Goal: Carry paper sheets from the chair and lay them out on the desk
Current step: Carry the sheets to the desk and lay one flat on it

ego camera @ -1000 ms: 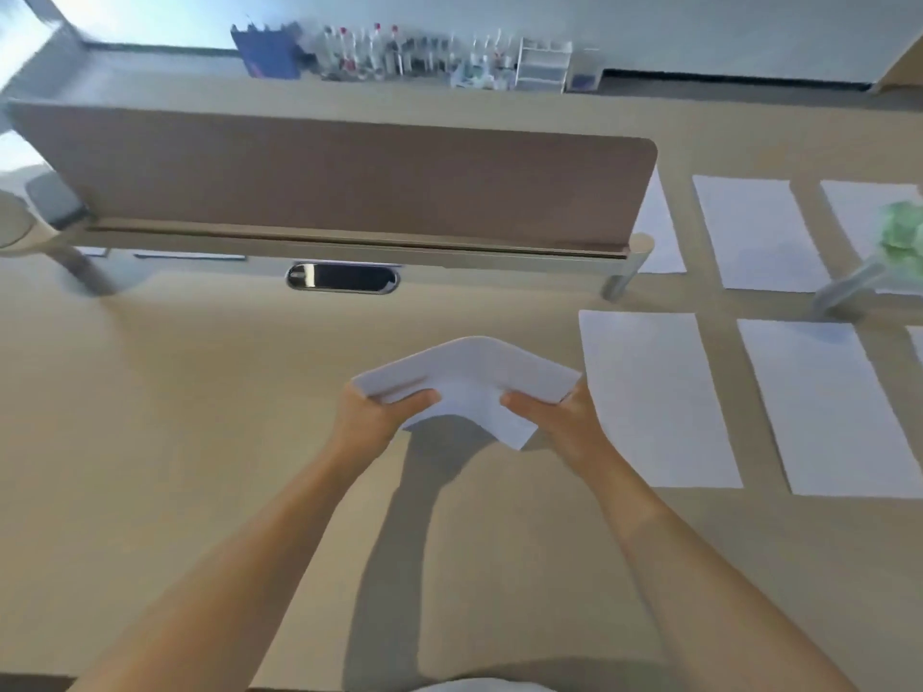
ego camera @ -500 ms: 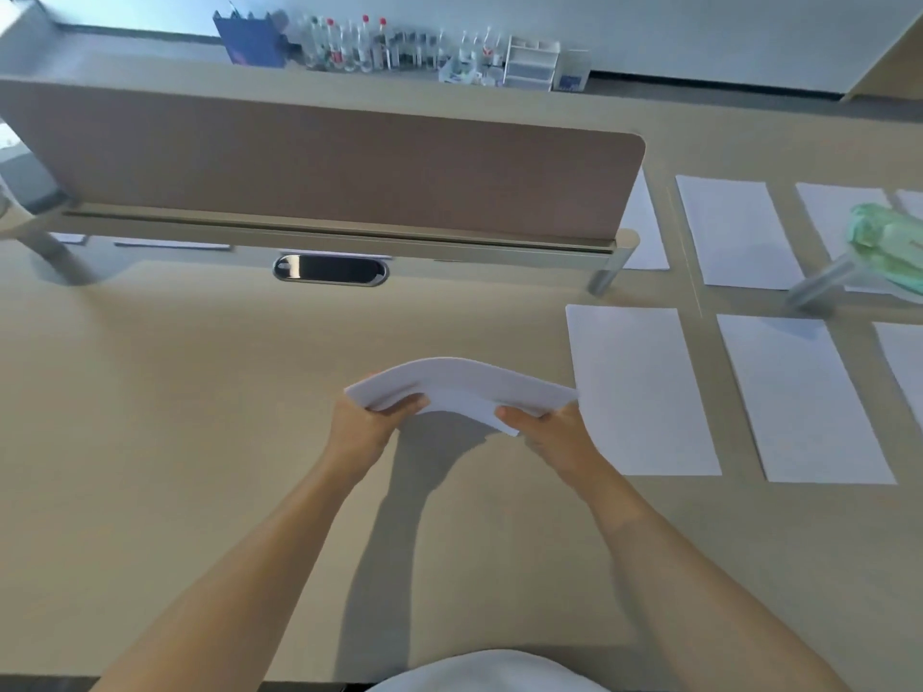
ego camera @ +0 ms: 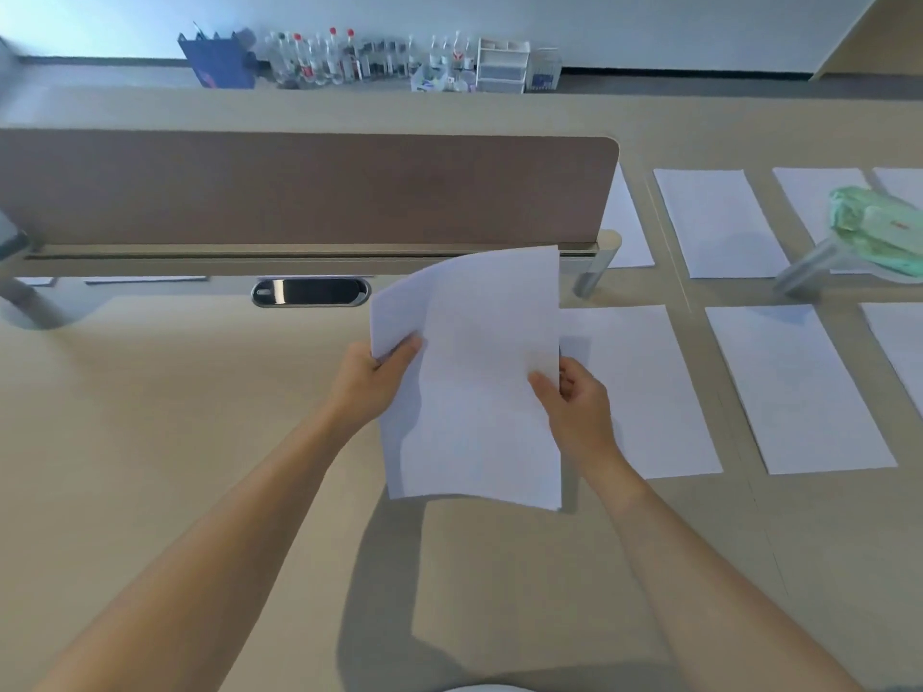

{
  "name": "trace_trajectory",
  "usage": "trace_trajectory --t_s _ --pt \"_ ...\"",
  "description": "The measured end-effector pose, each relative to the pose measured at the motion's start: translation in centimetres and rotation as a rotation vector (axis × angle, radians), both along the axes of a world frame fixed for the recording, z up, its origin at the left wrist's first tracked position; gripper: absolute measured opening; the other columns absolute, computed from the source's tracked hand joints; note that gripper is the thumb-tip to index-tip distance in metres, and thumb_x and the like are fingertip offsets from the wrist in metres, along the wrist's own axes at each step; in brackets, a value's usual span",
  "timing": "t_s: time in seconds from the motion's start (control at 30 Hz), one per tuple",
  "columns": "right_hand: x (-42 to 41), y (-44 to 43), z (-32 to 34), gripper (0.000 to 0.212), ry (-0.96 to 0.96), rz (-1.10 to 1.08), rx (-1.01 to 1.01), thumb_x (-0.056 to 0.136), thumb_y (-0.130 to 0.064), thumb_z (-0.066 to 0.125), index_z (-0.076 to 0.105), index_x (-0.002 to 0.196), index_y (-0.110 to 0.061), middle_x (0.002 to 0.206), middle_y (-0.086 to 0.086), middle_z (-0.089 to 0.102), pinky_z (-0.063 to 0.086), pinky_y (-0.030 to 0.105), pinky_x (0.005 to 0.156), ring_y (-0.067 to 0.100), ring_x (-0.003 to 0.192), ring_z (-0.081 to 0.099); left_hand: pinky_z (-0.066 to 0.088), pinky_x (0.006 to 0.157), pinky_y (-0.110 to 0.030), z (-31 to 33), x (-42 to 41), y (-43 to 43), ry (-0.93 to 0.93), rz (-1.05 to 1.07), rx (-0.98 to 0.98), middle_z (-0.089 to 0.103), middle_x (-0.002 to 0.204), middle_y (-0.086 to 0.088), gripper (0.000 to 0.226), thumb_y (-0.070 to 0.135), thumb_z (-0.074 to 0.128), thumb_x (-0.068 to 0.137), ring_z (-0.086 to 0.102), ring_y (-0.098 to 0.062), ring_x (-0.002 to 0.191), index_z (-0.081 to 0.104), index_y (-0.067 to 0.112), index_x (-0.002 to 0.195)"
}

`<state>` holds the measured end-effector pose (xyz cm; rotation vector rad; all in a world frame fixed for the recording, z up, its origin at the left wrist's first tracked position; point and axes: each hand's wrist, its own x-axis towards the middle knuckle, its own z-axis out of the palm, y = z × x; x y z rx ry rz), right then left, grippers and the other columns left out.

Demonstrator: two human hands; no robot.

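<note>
- Paper sheets [ego camera: 469,387]: held above the bench [ego camera: 165,422], long axis running away from the person, top edge tilted up.
- Left hand [ego camera: 372,379]: pinches left edge.
- Right hand [ego camera: 574,399]: pinches right edge.

Rightmost sheet [ego camera: 901,352] cut off; bottles [ego camera: 319,59] blurred

Beige desk [ego camera: 150,432], brown divider panel [ego camera: 299,187], pale wall [ego camera: 624,22] behind, bottles [ego camera: 319,59], white drawer unit [ego camera: 502,67]
</note>
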<state>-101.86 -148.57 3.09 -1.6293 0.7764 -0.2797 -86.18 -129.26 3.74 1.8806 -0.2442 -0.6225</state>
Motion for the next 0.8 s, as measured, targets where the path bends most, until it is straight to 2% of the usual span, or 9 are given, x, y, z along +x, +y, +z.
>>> trace_trajectory --t_s 0.1,0.2,0.27,0.33,0.43,0.5,0.63,0.73,0.8 --pt "0.8 -0.4 -1.3 0.011 0.038 -0.023 0.016 0.1 -0.021 0.054 0.059 0.091 -0.026 0.078 -0.003 0.061 0.044 0.012 0.057 0.004 0.061 0.053 0.055 0.067 -0.025 -0.4 1.7 -2.0 0.093 -0.033 0.034 0.074 0.077 0.012 0.023 0.04 0.061 0.096 0.071 -0.009 0.075 0.071 0.023 0.084" --pt "2.0 -0.9 -3.3 0.01 0.175 -0.015 0.039 0.1 -0.023 0.052 0.056 0.095 -0.031 0.093 -0.009 0.066 0.048 0.016 0.064 0.005 0.078 0.061 0.054 0.066 -0.028 -2.1 3.3 -3.5 0.206 0.02 0.137 0.074 0.088 0.003 0.03 0.046 0.067 0.091 0.071 -0.017 0.083 0.07 0.016 0.091" --pt "2.6 -1.2 -5.1 0.015 0.264 -0.007 0.033 0.099 -0.022 0.051 0.058 0.09 -0.032 0.089 -0.012 0.065 0.047 0.022 0.065 0.008 0.079 0.061 0.053 0.061 -0.026 -4.0 3.8 -4.2 0.303 0.032 0.203 0.074 0.091 0.0 0.031 0.049 0.069 0.088 0.071 -0.02 0.082 0.07 0.019 0.093" --pt "3.1 -1.6 -6.9 0.019 0.316 -0.015 0.037 0.099 -0.02 0.052 0.059 0.084 -0.03 0.083 -0.011 0.063 0.047 0.024 0.063 0.012 0.077 0.062 0.05 0.057 -0.026 -5.9 3.6 -4.5 0.398 0.076 0.225 0.071 0.081 0.001 0.025 0.044 0.067 0.091 0.068 -0.02 0.072 0.067 0.02 0.082" --pt "4.4 -1.9 -8.4 0.015 0.375 -0.01 -0.01 0.099 -0.019 0.051 0.059 0.089 -0.026 0.09 -0.009 0.064 0.041 0.017 0.058 0.009 0.08 0.062 0.034 0.058 -0.032 -8.9 3.5 -4.4 0.417 0.117 0.246 0.046 0.062 -0.007 0.037 0.033 0.062 0.091 0.045 -0.024 0.058 0.047 0.015 0.063" --pt "5.1 -2.1 -9.2 0.005 0.424 0.001 -0.049 0.098 -0.022 0.051 0.055 0.099 -0.024 0.096 -0.009 0.061 0.041 0.017 0.057 0.005 0.081 0.059 0.034 0.06 -0.034 -10.4 3.1 -4.4 0.403 0.127 0.279 0.048 0.07 -0.011 0.027 0.032 0.061 0.087 0.048 -0.023 0.063 0.052 0.013 0.071" --pt "6.3 -2.5 -10.4 0.018 0.496 -0.058 -0.044 0.093 -0.027 0.055 0.05 0.107 -0.018 0.094 -0.004 0.058 0.042 0.023 0.05 0.01 0.074 0.061 0.037 0.054 -0.023 -11.9 2.5 -4.9 0.359 0.191 0.351 0.053 0.072 -0.005 0.027 0.025 0.06 0.091 0.053 -0.019 0.061 0.061 -0.001 0.1" --pt "6.5 -2.4 -10.9 0.02 0.564 -0.12 0.021 0.093 -0.021 0.054 0.037 0.085 -0.018 0.07 -0.002 0.041 0.029 0.022 0.042 0.012 0.053 0.043 0.037 0.051 -0.025 -12.2 2.6 -5.1 0.353 0.195 0.395 0.055 0.079 -0.006 0.042 0.029 0.059 0.09 0.057 -0.019 0.064 0.052 -0.001 0.12" --pt "6.3 -2.3 -11.1 0.025 0.595 -0.126 -0.003 0.091 -0.021 0.054 0.032 0.081 -0.02 0.065 -0.003 0.036 0.026 0.019 0.037 0.012 0.049 0.037 0.053 0.06 -0.032 -12.5 2.9 -5.2 0.351 0.17 0.41 0.063 0.106 -0.022 0.057 0.037 0.057 0.085 0.066 -0.03 0.089 0.052 0.0 0.128"
